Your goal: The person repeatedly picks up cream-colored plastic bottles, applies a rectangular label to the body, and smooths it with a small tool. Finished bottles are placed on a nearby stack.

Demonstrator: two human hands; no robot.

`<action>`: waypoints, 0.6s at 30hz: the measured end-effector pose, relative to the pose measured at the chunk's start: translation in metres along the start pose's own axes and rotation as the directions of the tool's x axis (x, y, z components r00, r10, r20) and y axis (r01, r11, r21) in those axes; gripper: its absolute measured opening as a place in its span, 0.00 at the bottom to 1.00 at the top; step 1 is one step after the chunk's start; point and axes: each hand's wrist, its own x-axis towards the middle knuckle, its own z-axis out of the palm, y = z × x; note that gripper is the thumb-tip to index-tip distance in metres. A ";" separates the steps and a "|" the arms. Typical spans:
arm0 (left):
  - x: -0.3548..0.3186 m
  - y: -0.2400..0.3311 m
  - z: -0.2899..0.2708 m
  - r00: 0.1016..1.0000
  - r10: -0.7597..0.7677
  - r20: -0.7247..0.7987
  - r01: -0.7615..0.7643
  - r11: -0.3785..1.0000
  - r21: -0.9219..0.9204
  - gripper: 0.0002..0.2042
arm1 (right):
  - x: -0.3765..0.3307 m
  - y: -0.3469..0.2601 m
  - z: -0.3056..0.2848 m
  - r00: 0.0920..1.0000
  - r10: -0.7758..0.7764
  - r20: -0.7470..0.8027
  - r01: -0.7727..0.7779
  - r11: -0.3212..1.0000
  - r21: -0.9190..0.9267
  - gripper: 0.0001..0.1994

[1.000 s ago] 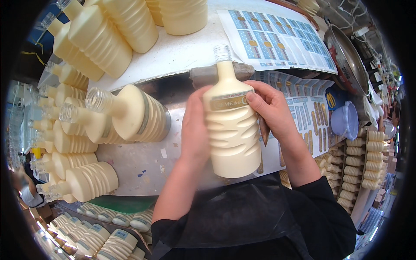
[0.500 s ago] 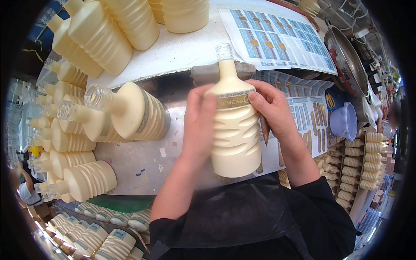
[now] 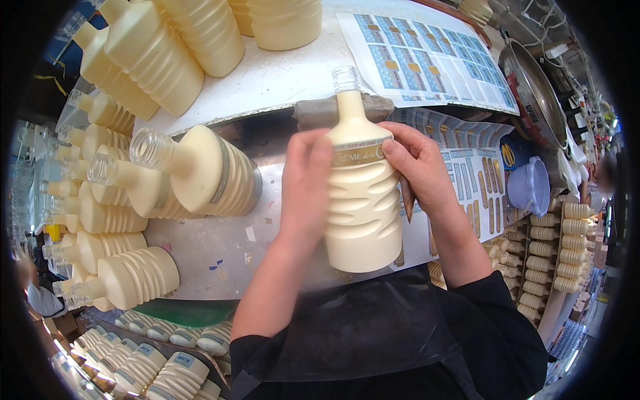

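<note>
Both hands, left hand (image 3: pixel 305 183) and right hand (image 3: pixel 419 167), grip cream ribbed bottle (image 3: pixel 363 213); we press neck label (image 3: pixel 360 152) flat, thumbs smoothing outward, bottle steady.

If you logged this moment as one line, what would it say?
left hand: grip on cream bottle | right hand: pressing its neck label | bottle: upright, uncapped | behind: label sheets

A cream ribbed bottle (image 3: pixel 363 200) stands upright between both hands over the tabletop (image 3: pixel 220 257). The left hand (image 3: pixel 305 180) wraps its left side; the right hand (image 3: pixel 417 167) presses a thumb on the label band at its shoulder. More cream bottles (image 3: pixel 200 173) lie on their sides to the left. Label sheets (image 3: pixel 427 57) lie far right.
</note>
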 end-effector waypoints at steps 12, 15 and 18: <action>-0.005 -0.003 0.000 0.994 0.096 0.047 -0.104 0.973 0.206 0.19 | -0.001 -0.003 0.001 1.000 0.026 0.013 -0.026 0.999 0.025 0.21; -0.003 0.000 0.000 0.998 0.034 0.053 -0.041 0.990 0.135 0.19 | -0.001 -0.003 0.001 1.000 0.016 0.010 -0.017 0.999 0.030 0.21; -0.002 0.003 -0.001 0.998 0.002 0.063 -0.006 0.999 0.051 0.19 | 0.000 -0.002 0.000 1.000 0.002 0.018 -0.002 1.000 -0.001 0.22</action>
